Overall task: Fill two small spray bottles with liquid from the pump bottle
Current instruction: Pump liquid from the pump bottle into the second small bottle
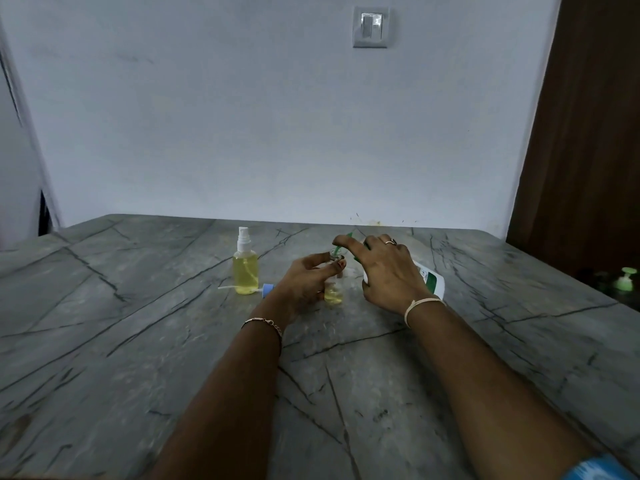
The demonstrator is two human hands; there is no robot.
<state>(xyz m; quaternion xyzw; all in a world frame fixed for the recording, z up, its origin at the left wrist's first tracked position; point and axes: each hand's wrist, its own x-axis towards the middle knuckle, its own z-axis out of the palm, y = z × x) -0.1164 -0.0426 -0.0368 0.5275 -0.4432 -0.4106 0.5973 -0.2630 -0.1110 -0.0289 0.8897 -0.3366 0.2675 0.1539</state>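
A small spray bottle [245, 271], capped in white and full of yellow liquid, stands on the table left of my hands. My left hand [308, 280] grips a second small bottle [334, 293], open at the neck, with a little yellow liquid at its bottom. My right hand [384, 271] holds the white pump bottle [431, 278] tilted toward that open neck, its forefinger on the green pump nozzle [348, 236]. A loose blue spray cap with a white tube [265, 290] lies on the table between the two small bottles.
The grey marble table [173, 358] stretches wide around the bottles. A wall with a light switch [370, 26] rises behind. A brown wooden door [588, 133] stands at the right, with a green pump top [627, 278] near the table's right edge.
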